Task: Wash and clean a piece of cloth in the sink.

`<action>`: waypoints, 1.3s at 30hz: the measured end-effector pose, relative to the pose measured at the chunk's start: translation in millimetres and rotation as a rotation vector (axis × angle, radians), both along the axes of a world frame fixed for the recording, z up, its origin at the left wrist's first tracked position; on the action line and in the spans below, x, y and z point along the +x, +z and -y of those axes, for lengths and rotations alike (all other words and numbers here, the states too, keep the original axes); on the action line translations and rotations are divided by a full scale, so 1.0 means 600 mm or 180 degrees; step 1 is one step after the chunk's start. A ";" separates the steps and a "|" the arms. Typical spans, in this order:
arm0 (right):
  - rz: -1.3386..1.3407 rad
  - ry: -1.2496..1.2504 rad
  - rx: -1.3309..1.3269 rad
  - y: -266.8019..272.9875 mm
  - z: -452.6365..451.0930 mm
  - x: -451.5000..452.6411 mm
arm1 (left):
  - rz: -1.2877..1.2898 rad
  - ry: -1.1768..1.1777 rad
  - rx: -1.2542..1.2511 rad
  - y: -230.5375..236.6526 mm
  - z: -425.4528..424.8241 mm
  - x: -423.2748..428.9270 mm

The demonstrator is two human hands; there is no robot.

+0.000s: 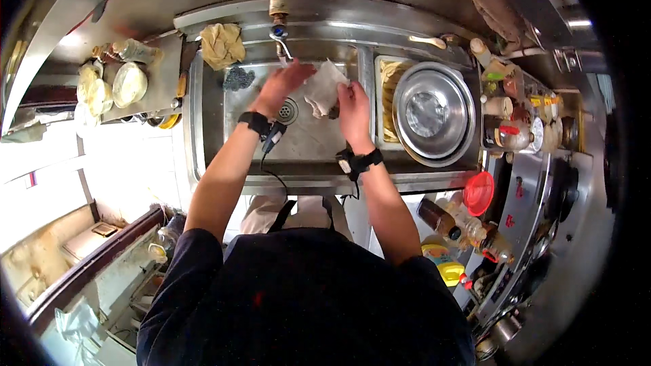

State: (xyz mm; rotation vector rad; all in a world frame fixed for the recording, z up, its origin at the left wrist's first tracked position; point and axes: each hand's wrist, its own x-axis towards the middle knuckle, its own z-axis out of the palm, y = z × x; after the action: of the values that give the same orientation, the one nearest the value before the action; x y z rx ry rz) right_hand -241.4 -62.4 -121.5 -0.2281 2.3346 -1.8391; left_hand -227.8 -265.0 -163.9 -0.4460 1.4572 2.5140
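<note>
Over the left basin of a stainless steel sink [315, 147], my right hand [354, 112] grips the edge of a pale, crumpled cloth [325, 86]. My left hand [285, 86] is beneath the faucet [280, 35], its fingers stretched towards the cloth; whether they touch it I cannot tell. Below the hands lies the round drain [287, 111]. A dark scouring pad [239, 78] rests in the basin's back left corner, near a yellowish cloth [223, 46] draped at the rim. Black straps with small devices and cables circle both wrists.
Stacked metal bowls [432, 155] stand in the right basin, partly over a tray [380, 112] with yellowish contents. Bottles and containers [508, 132] crowd the right side. At left, a metal shelf [165, 71] holds plastic-wrapped items [129, 85]. A red plastic basin [478, 193] is below the sink's right edge.
</note>
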 end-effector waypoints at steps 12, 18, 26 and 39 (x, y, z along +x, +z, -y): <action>0.1261 0.0414 -0.2092 -0.149 0.137 -0.053 | 0.0272 -0.0581 -0.1809 0.067 0.034 0.110; 0.1373 0.0939 -0.1800 -0.068 0.178 -0.026 | 0.0301 -0.0193 -0.2309 0.052 0.051 0.126; 0.0716 0.0635 -0.0628 -0.103 0.187 -0.041 | 0.0322 -0.0462 -0.3049 -0.005 0.036 0.112; -0.0536 0.0459 0.1135 -0.129 0.218 -0.032 | 0.0263 -0.0559 -0.4336 0.019 0.004 0.113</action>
State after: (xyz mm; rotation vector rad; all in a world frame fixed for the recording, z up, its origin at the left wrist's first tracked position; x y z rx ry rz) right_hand -260.4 -193.3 -198.9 -0.5041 2.6275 -1.3568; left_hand -160.1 -267.7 -152.6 -0.5185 2.7795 1.0027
